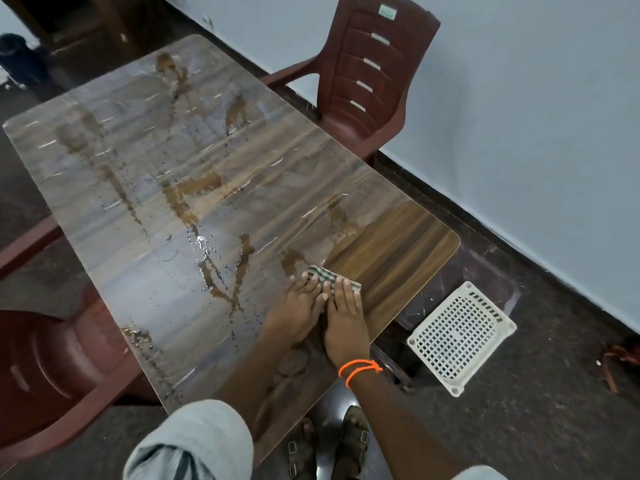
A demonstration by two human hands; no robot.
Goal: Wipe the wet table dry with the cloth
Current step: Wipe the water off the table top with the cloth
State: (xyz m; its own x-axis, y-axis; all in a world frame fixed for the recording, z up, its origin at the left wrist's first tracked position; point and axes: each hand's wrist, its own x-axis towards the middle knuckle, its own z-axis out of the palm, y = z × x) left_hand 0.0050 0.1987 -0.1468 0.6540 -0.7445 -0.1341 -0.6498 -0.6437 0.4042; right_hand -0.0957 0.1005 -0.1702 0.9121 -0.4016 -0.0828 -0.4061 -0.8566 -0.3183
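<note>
A long wood-grain table (398, 244) carries streaks, puddles and beads of water (221, 268) along most of its length. Near the table's right end lies a small folded green-and-white checked cloth (323, 275). My left hand (298, 306) and my right hand (344, 313) lie side by side on the cloth, fingers straight and pressing it flat against the tabletop. Most of the cloth is hidden under my fingers. An orange thread band circles my right wrist. The strip of table to the right of the cloth looks dry.
A brown plastic chair (367, 74) stands at the table's far side by the wall. Another brown chair (52, 368) sits at the lower left. A white perforated plastic stool (460, 336) is on the floor right of the table. My sandalled feet (329, 445) stand under the near edge.
</note>
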